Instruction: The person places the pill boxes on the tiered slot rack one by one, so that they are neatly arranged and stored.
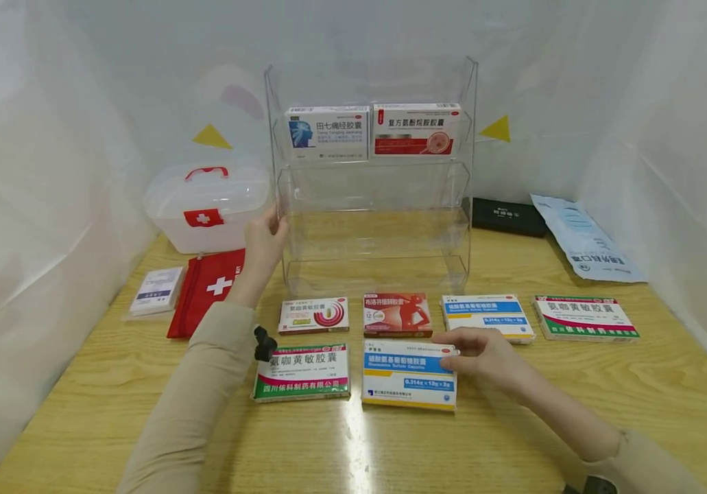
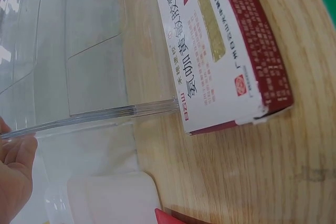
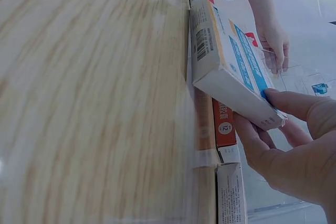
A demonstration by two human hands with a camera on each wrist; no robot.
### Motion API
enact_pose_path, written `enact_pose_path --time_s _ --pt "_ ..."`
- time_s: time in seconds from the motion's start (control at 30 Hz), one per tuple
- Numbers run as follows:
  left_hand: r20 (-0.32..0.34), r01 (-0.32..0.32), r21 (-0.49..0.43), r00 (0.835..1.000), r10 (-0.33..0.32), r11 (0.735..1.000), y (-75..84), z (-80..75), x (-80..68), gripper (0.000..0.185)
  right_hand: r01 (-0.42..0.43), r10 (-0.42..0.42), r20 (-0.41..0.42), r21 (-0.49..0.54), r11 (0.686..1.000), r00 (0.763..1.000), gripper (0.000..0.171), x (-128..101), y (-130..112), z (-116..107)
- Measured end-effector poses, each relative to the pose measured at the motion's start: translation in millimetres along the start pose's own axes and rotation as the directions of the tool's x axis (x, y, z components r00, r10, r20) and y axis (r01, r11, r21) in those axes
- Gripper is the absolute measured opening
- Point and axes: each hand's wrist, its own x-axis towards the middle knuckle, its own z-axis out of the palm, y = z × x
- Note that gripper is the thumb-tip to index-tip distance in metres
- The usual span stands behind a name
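Note:
My left hand (image 1: 263, 243) holds the left side edge of a clear tiered display rack (image 1: 384, 259). In the left wrist view the fingers (image 2: 20, 153) pinch the rack's panel edge. My right hand (image 1: 483, 353) pinches a blue-and-white medicine box (image 1: 409, 384) at its upper right corner. The right wrist view shows this box (image 3: 231, 72) tilted, thumb on the printed face and fingers beneath. Left of it lies a green-and-white medicine box (image 1: 301, 372). On the top tier stand a white-and-blue box (image 1: 328, 134) and a red-and-white box (image 1: 417, 132).
Before the rack lie a maroon-and-white box (image 1: 313, 315), a red box (image 1: 396, 314), another blue-and-white box (image 1: 487, 317) and another green-and-white box (image 1: 586, 318). A first-aid case (image 1: 211, 206), red pouch (image 1: 208, 288) and white pack (image 1: 157, 290) sit left; a black box (image 1: 507, 217) and mask packet (image 1: 588, 237) right.

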Motion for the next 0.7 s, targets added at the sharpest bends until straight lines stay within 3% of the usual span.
enact_pose_path --time_s 0.5,0.7 --pt "0.012 0.002 -0.007 1.0 -0.002 1.0 -1.4 -0.6 -0.8 0.04 0.006 0.001 -0.133 0.051 0.999 0.991 0.045 -5.4 -19.4 -26.3" --pt "0.008 0.001 -0.007 1.0 -0.001 1.0 -1.5 -0.2 -0.6 0.04 0.017 -0.024 -0.205 -0.033 0.999 0.979 0.044 -9.6 -38.3 -50.4"
